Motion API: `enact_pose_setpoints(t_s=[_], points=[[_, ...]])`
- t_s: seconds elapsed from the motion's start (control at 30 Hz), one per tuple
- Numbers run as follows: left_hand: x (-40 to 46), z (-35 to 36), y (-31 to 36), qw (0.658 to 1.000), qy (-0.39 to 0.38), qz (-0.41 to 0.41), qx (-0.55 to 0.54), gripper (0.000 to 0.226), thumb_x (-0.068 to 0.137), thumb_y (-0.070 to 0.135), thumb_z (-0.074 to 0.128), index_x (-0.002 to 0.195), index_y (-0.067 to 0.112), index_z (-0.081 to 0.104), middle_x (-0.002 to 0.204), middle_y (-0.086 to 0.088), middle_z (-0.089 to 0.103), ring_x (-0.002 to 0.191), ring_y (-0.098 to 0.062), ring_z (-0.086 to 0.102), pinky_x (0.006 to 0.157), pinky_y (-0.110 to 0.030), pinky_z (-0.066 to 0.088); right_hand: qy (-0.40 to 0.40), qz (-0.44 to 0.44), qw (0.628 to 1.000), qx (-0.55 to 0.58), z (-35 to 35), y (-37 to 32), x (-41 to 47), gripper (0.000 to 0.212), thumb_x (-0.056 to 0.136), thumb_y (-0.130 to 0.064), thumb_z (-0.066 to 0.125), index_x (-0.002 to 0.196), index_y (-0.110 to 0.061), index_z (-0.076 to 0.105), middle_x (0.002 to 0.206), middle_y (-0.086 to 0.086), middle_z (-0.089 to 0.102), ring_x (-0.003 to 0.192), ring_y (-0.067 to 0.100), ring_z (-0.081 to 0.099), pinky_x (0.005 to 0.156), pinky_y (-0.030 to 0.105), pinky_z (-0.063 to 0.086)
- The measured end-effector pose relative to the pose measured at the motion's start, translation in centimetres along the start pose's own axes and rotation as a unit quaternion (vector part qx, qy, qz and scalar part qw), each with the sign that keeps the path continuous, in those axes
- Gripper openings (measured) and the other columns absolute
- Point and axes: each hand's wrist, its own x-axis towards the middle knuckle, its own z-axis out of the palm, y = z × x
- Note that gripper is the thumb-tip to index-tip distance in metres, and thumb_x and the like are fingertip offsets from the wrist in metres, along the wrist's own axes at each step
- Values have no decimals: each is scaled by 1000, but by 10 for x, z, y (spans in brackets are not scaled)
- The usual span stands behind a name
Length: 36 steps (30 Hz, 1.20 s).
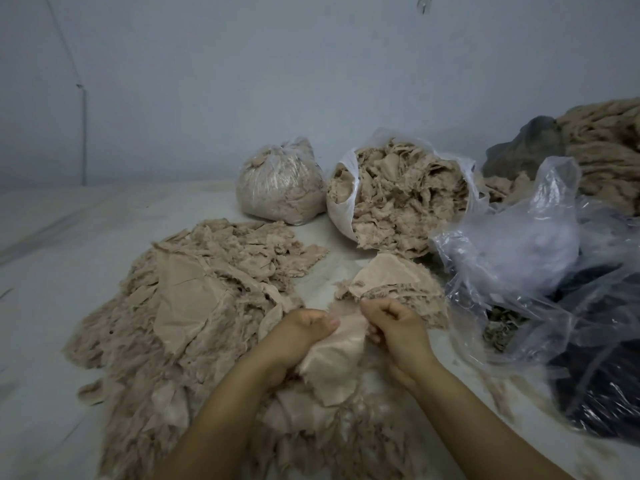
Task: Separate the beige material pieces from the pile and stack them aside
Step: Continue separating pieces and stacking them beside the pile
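A wide pile of beige material pieces (194,306) spreads over the pale floor at the left and centre. My left hand (304,332) and my right hand (394,323) sit close together above the pile's near edge, fingers curled, both pinching one smooth beige piece (332,362) that hangs between them. Just beyond my right hand lies a small stack of beige pieces (391,282), layered flat, with frayed edges.
An open white plastic bag (341,202) full of beige scraps and a tied clear bag (277,188) stand at the back. Crumpled clear plastic (519,251) over dark material fills the right. Coarse beige fibre bundles (606,150) lie at the far right.
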Motion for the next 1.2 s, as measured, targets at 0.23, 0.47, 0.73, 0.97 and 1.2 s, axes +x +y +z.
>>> enact_pose_setpoints(t_s=[0.23,0.47,0.73,0.97,1.2], points=[[7,-4,3,989,48,-12,-143,20,92,20,56,91,5,69,77,-13,70,64,-19,63,58,-26,51,-106,147,983,25,-8,20,-14,47,87,-51,53,93,-6,67,85,11,70,78,24,67,75,36,55],[23,1,11,981,176,83,20,20,96,17,54,80,8,64,67,-4,60,57,-10,55,55,-19,44,10,1,999,39,1,-4,7,13,78,-15,71,82,-6,63,72,6,66,64,15,61,56,23,52],[26,-34,16,975,85,106,174,7,93,18,58,90,14,63,83,-1,64,72,-10,61,64,-18,49,209,-116,890,-389,-42,-44,75,32,87,-29,63,113,-11,55,111,7,57,98,22,55,81,32,46],[15,-61,-30,814,-29,44,579,31,88,32,61,116,17,58,119,2,56,111,-17,50,99,-29,34,-228,-231,722,-611,-17,66,-24,44,99,-36,41,142,-27,39,153,-7,29,141,8,21,116,22,12],[1,-75,-53,870,50,138,471,19,91,19,62,109,15,66,109,6,63,102,-10,57,85,-20,38,-166,-249,769,-565,-59,41,-64,39,94,-47,42,68,-24,57,75,-10,63,75,3,54,72,28,40]])
